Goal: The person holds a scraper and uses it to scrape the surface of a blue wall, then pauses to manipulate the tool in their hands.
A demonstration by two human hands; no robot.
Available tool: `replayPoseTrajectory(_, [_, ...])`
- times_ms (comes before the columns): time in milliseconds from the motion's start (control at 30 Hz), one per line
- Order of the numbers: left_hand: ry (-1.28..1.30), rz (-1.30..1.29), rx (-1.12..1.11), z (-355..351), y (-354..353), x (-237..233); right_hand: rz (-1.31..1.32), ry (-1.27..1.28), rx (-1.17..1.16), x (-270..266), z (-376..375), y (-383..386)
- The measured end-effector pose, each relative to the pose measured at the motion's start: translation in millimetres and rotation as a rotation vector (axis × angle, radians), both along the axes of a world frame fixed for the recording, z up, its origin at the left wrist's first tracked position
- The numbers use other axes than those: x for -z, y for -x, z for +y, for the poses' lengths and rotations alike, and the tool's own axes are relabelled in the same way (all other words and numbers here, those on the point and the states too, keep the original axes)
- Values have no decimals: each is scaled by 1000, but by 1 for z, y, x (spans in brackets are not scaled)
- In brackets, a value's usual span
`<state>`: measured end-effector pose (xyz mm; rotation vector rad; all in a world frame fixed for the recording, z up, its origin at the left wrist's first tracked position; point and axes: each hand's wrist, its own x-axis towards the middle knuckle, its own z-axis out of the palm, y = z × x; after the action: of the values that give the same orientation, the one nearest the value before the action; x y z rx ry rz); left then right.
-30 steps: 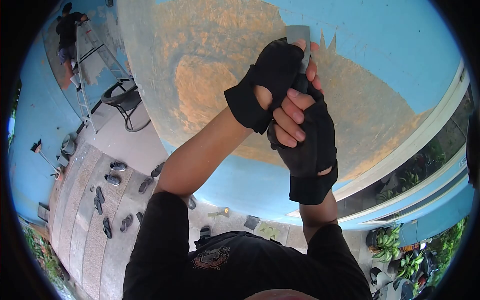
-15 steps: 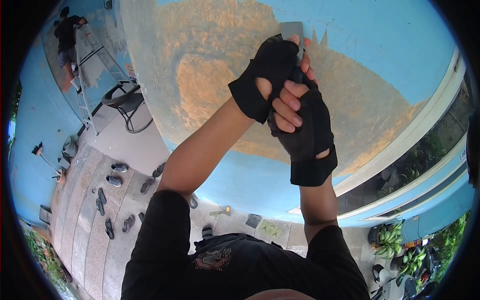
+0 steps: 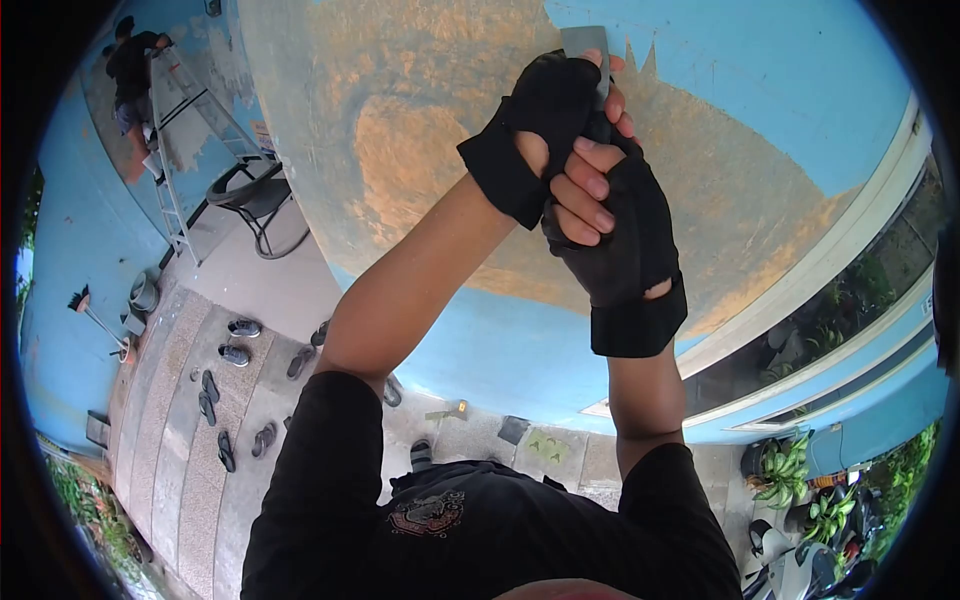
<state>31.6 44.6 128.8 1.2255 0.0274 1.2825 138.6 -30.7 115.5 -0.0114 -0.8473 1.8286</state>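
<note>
Steel-grey scraper [image 3: 585,42], judged stiff, light and sharp-edged, sits blade-up against the wall [image 3: 420,150] at the blue paint's edge; grip the handle only, as now, left hand [image 3: 545,110] clenched above, right hand [image 3: 615,235] clenched below.

Matt metal scraper blade [image 3: 585,40]; black cloth gloves [image 3: 545,110]; rough scraped wall [image 3: 420,130]

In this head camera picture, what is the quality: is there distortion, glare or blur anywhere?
Head view: strong fisheye distortion, so the wall and the steps curve, and a black rim surrounds the picture; soft daylight, no glare; the left hand and right hand gripping the scraper are sharp; the person on the ladder is small and squeezed.
</note>
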Motion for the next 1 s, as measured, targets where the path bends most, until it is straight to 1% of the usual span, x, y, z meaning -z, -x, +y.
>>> replayPoseTrajectory(67, [7,41,-47,-4,-3,11,-28,-17,-23,10,-3,-6])
replayPoseTrajectory(167, [-52,39,-53,-3,-9,13,-43,-21,-25,13,-6,-12])
replayPoseTrajectory(233, [-64,2,-67,2,-6,0,-25,-48,-44,1,5,-6])
replayPoseTrajectory(300, [-68,-40,-77,0,-5,1,-11,-66,-59,1,6,-8])
replayPoseTrajectory(367, [-80,32,-37,1,-2,2,-6,-43,-118,5,10,-12])
replayPoseTrajectory(400, [-92,27,-39,1,-3,0,-12,-55,-120,3,10,-12])
replayPoseTrajectory(500, [-85,16,-16,-2,-1,-1,-27,10,-105,-4,5,-8])
replayPoseTrajectory(567, [2,21,-22,-3,-1,0,-39,178,-2,-12,0,-5])
replayPoseTrajectory(600, [2,23,-19,-3,-2,-1,-37,178,1,-11,3,-7])
replayPoseTrajectory(667, [-29,0,-31,-5,-6,1,37,57,-183,-2,13,-16])
replayPoseTrajectory(700, [-27,2,-24,-5,-8,1,39,58,-176,3,15,-18])
replayPoseTrajectory(767, [-47,71,-113,-5,-11,0,34,3,-128,11,13,-21])
replayPoseTrajectory(800, [-60,70,-101,-2,-11,-3,33,-9,-116,5,14,-20])
replayPoseTrajectory(867, [-108,39,-116,3,-10,-4,25,100,-124,-3,14,-19])
replayPoseTrajectory(967, [-78,-5,-57,-4,-7,-9,83,57,-157,-4,15,-13])
replayPoseTrajectory(1000, [-74,-2,-52,-5,-6,-3,87,60,-153,2,13,-11])
